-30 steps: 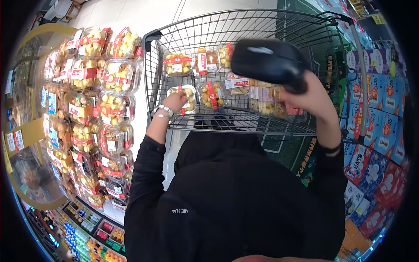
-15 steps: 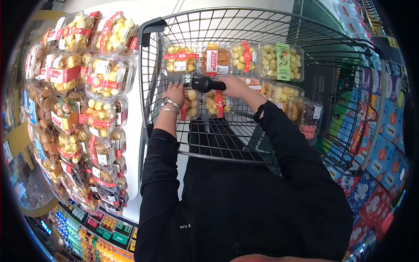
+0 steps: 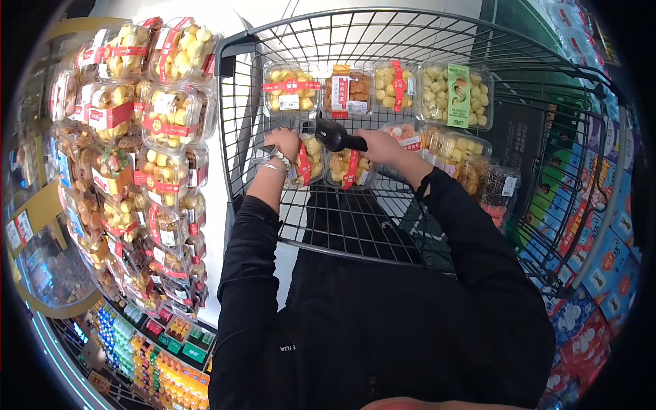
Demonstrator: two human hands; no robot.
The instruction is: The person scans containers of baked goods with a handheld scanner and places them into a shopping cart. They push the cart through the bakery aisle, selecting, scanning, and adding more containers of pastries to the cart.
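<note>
My right hand grips a black handheld barcode scanner, its head pointing left over the shopping cart. My left hand is closed on the left end of a clear plastic box of yellow pastries with a red band; the fingertips are partly hidden. Beside that box lies another red-banded pastry box, below the scanner. Behind them stands a row: a red-banded yellow pastry box, a box of brown pastries, another yellow pastry box and a green-labelled box.
Stacked pastry boxes crowd a white display at my left. More boxes, including a dark-filled one, sit at the cart's right. Blue printed cartons stand beyond the cart's right side. Bottled drinks fill shelves at lower left.
My left hand's fingers have gone from stretched out to curled at the box, which is slightly tilted. The scanner and my right hand appear a little farther right, as does the cart.
</note>
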